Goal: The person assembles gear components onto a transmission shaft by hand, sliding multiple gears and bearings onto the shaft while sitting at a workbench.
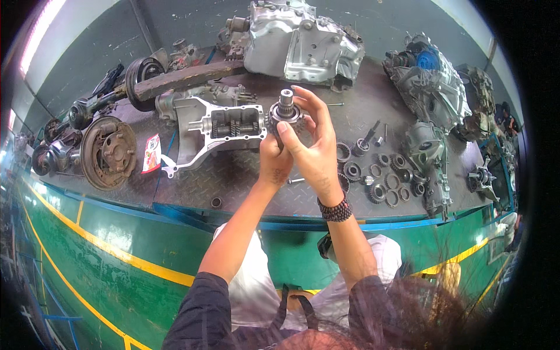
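Both of my hands are closed on an upright transmission shaft (pixel 286 104) with a splined top end and a toothed gear around it. My left hand (pixel 274 163) grips it from below, and its lower part is hidden there. My right hand (pixel 316 149) wraps the right side, thumb across the front of the gear and fingers curled behind. Just left of my hands lies an opened gearbox housing (pixel 191 123), with gear sets (pixel 235 128) showing inside. To their right are several loose gears and rings (pixel 352 170) and a separate geared shaft (pixel 367 140).
A large silver transmission case (pixel 318 49) stands at the back of the metal bench (pixel 189 195). More gearbox assemblies (pixel 429 87) line the right. A brake assembly (pixel 109 153), an axle (pixel 99 105) and a red-and-white packet (pixel 152 154) are at left. A small ring (pixel 216 202) lies near the front edge.
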{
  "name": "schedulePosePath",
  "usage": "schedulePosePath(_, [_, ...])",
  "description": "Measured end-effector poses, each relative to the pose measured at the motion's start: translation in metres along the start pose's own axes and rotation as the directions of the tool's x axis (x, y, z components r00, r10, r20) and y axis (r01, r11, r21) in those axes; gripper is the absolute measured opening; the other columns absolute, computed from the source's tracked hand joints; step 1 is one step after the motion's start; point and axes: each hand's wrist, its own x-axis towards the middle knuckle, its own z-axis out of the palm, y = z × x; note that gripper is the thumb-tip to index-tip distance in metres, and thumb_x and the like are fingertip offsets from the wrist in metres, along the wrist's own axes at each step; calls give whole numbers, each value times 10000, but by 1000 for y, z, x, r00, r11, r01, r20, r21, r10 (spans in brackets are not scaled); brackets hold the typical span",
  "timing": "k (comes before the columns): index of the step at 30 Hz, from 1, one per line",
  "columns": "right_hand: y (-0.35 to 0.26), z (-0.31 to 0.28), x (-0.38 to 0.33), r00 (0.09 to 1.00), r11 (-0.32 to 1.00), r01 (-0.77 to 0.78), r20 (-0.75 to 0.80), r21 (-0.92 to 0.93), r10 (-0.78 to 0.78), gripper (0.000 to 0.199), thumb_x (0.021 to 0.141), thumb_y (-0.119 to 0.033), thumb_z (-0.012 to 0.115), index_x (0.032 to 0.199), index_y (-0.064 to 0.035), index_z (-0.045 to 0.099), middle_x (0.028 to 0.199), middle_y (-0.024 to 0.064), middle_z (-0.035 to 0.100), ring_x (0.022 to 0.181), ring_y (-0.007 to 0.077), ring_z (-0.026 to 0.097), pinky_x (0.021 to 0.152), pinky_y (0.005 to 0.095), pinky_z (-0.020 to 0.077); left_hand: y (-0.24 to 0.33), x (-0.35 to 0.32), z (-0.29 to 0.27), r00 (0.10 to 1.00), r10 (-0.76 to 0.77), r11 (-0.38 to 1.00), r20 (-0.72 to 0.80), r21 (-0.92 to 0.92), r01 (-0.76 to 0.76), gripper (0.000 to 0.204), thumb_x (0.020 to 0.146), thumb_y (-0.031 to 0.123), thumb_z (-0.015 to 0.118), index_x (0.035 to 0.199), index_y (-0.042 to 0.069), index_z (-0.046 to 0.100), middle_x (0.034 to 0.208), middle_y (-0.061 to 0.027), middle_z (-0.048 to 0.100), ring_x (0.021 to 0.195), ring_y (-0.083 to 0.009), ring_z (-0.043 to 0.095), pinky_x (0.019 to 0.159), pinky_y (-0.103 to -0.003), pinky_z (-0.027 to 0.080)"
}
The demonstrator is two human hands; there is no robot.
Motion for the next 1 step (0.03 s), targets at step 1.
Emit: schedulePosePath(1, [2, -1, 2, 999, 996, -32, 5, 80, 32, 624, 847, -169, 735, 1409, -86, 476, 1244, 105, 628, 1133, 168, 603, 1033, 369, 425, 0, -1, 2, 1000, -2, 1000, 4, -4, 2, 262, 978, 223, 581, 1093, -11, 601, 864, -26, 656, 830, -85, 565, 732, -285, 485])
